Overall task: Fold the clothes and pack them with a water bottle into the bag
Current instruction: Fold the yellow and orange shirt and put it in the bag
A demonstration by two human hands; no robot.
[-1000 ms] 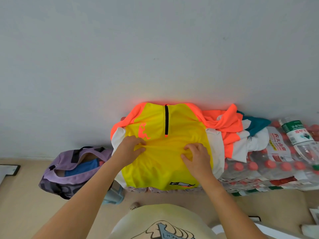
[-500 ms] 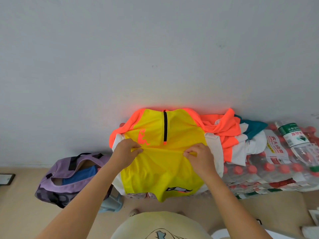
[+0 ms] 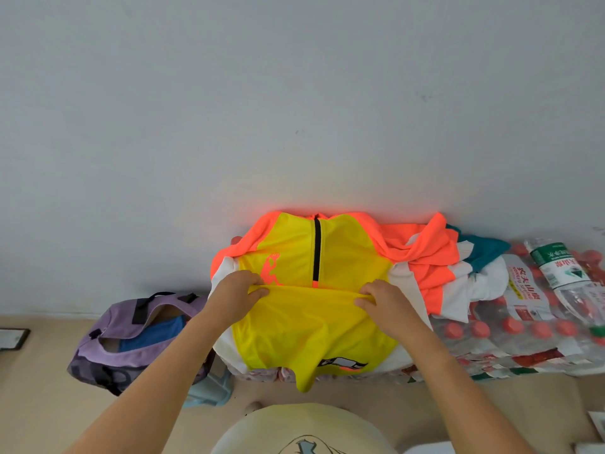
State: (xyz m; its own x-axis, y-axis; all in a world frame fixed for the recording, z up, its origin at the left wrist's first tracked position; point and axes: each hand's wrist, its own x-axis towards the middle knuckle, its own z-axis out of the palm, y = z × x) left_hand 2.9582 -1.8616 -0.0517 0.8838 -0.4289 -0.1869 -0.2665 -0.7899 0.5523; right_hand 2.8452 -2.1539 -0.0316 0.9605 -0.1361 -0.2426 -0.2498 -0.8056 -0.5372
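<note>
A yellow jersey [image 3: 314, 326] with orange shoulders and a black zip lies spread on shrink-wrapped packs of bottles against the wall. My left hand [image 3: 237, 294] pinches a raised crease across its middle on the left side. My right hand [image 3: 384, 301] pinches the same crease on the right. The hem hangs over the front edge. An open purple bag [image 3: 131, 339] sits on the floor to the left, with something blue inside. A clear water bottle [image 3: 563, 276] with a green-and-white label lies on the packs at the far right.
A heap of orange, white and teal clothes [image 3: 451, 267] lies right of the jersey. Packs of red-capped bottles [image 3: 523, 335] stretch to the right. A pale blue stool [image 3: 209, 391] stands under the bag's edge. The grey wall [image 3: 294, 109] rises directly behind.
Both hands have gathered the jersey's middle into a ridge and lifted it toward the collar. The lower half has slid up and its hem now bunches and droops at the front edge.
</note>
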